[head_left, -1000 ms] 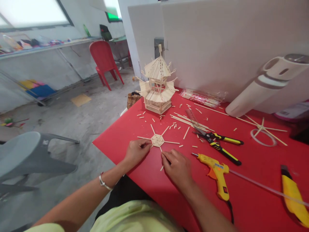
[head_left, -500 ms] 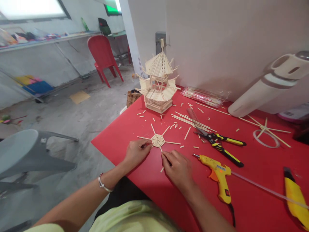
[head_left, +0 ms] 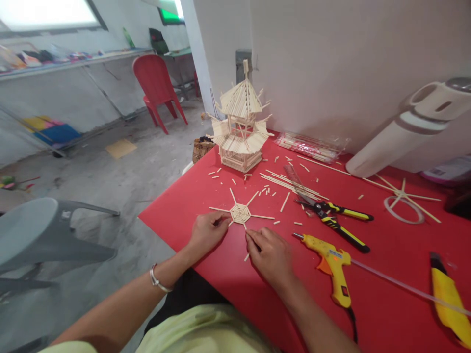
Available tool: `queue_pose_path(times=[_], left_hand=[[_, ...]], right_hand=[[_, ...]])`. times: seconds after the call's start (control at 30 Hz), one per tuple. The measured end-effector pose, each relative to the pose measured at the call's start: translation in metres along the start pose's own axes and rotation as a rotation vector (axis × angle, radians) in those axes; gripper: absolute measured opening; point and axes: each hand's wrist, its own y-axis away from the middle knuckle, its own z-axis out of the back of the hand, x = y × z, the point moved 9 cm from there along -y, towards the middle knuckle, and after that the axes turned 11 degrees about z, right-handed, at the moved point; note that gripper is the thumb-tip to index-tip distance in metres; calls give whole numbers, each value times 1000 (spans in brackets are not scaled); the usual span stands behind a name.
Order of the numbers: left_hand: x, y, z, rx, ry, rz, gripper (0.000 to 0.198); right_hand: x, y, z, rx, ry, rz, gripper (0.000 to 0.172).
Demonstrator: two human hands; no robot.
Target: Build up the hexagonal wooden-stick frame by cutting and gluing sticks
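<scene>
A web-like frame of thin wooden sticks (head_left: pixel 240 214), with hexagonal rings at its centre and several spokes, lies flat on the red tabletop (head_left: pixel 228 274). My left hand (head_left: pixel 209 232) pinches a spoke at its lower left. On its lower right side, my right hand (head_left: pixel 269 251) has fingers closed on another spoke, whose end shows below the fingertips. To the right of my right hand lies a yellow glue gun (head_left: pixel 333 260) with a clear glue stick (head_left: pixel 397 285) in its back. Yellow-and-black cutters (head_left: pixel 333 218) rest beyond it, partly over a clear ruler (head_left: pixel 294 179).
A stick-built pagoda (head_left: pixel 243 127) stands at the table's back corner. Loose sticks (head_left: pixel 287 184) and short offcuts are scattered before it. A white bottle (head_left: pixel 401 135), a wrapped stick bundle (head_left: pixel 311 147), a star of sticks (head_left: pixel 402 193) and a yellow cutter knife (head_left: pixel 449 299) lie rightward.
Both hands keep their hold on the stick frame with hardly any movement. The view has shifted very slightly.
</scene>
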Motion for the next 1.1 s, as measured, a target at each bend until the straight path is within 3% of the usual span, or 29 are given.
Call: queue_pose_path(times=[0.4, 0.67, 0.77, 0.9, 1.0, 1.1], left_hand=[[-5, 4, 13, -74, 160, -6, 20], [13, 6, 27, -225, 359, 61, 19], [13, 6, 27, -214, 369, 23, 21], [9, 8, 23, -130, 351, -33, 39], [-1, 12, 32, -193, 235, -168, 42], [-14, 12, 42, -280, 32, -362, 31]], right_hand=[[2, -2, 3, -6, 11, 4, 25], [1, -1, -2, 16, 16, -2, 23], [1, 0, 0, -4, 3, 4, 23], [0, -1, 9, -100, -21, 25, 21], [-3, -1, 18, -184, 6, 28, 20], [-3, -3, 23, -209, 33, 24, 19]])
